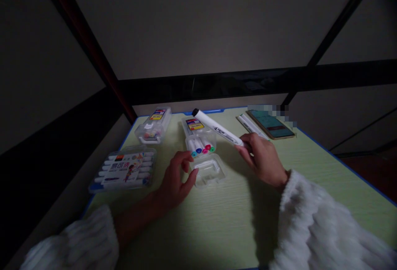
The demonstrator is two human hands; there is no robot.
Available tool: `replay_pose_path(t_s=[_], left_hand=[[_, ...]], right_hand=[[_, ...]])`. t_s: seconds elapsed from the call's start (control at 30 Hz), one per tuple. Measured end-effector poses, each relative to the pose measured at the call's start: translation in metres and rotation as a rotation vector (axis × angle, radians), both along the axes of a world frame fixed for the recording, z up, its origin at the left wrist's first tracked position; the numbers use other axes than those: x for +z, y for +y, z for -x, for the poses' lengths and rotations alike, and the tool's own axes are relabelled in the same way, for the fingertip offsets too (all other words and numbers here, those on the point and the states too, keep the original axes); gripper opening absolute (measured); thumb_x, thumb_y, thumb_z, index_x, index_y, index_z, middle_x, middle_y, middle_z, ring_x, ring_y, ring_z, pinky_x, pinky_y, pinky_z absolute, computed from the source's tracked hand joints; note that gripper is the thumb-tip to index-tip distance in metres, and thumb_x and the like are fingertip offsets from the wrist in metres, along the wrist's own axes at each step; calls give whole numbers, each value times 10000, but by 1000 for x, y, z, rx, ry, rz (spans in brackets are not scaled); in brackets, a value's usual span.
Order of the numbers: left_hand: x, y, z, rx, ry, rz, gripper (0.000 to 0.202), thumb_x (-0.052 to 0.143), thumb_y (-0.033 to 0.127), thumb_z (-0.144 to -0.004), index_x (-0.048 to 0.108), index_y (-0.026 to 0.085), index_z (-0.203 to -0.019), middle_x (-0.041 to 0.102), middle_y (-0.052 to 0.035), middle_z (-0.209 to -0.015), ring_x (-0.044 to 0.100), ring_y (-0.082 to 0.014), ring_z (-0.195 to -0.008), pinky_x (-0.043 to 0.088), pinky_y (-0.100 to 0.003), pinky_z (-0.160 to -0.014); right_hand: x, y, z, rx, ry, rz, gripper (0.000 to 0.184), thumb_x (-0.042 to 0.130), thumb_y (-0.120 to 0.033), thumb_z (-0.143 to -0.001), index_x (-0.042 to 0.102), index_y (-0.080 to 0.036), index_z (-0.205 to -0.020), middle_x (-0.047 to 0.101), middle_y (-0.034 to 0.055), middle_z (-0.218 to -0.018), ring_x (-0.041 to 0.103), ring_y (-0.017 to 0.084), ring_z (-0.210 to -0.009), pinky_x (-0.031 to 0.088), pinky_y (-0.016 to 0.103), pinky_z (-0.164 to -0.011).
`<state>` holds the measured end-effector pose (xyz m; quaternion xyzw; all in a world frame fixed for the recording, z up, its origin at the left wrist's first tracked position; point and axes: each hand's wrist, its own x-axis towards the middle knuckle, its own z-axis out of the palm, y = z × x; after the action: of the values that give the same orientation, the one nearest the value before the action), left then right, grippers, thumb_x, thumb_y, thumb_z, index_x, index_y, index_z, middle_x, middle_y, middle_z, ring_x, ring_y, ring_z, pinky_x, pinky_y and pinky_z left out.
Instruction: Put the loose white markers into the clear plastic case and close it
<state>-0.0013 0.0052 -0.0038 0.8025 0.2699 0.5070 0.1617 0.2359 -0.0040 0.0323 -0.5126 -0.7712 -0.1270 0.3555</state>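
- White marker (218,128) slants up from the right hand (263,158), clamped between thumb and fingers at its lower end, presumably so its black cap (195,113) stays free.
- Left hand (174,179) curls beside the open case (194,126), perhaps to steady it; thumb and forefinger stand apart, near the clear flap (209,173), contact unclear.
- Marker's shaft lies beyond those left fingertips, up and rightward.

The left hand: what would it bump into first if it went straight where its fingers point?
The left hand would probably meet the clear lid in front of the open marker case. Its thumb overlaps the lid's edge in the picture, so I can't tell if they touch.
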Motion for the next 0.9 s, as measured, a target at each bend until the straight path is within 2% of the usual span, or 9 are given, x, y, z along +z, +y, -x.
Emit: replay_pose_path(t_s=[0.17, 0.33, 0.67, 0.9], left_hand=[[-1, 3, -4, -18, -190, 149, 481, 565, 109, -789, 332, 240, -1188, 500, -11, -933, 462, -73, -606, 421, -200, -566], [2, 5, -6, -1, -348, 251, 432, 571, 120, -785, 360, 252, -1138, 490, 16, -870, 460, -70, -607, 407, -173, -536], [1, 3, -4, -94, -338, 121, 380, 596, 114, -780, 403, 251, -1077, 512, 37, -791, 445, -63, -581, 399, -150, -522], [-3, 5, -3, -26, -433, 157, 348, 569, 193, -843, 421, 265, -1149, 524, 14, -848, 492, -70, -650, 440, -144, -587]], right_hand=[[1, -1, 4, 183, -104, -120, 237, 327, -344, -935, 456, -188, -812, 596, 35, -594, 521, 155, -501, 380, 256, -494], [2, 0, 8, 239, -151, -105, 252, 303, -347, -945, 445, -192, -805, 609, 39, -612, 536, 151, -507, 399, 255, -501], [0, 1, 9, 311, -178, -19, 292, 289, -354, -950, 458, -184, -782, 614, 47, -624, 517, 144, -512, 395, 252, -501], [0, 1, 9, 330, -182, 15, 322, 285, -351, -953, 484, -175, -771, 616, 49, -631, 510, 138, -522, 381, 252, -513]])
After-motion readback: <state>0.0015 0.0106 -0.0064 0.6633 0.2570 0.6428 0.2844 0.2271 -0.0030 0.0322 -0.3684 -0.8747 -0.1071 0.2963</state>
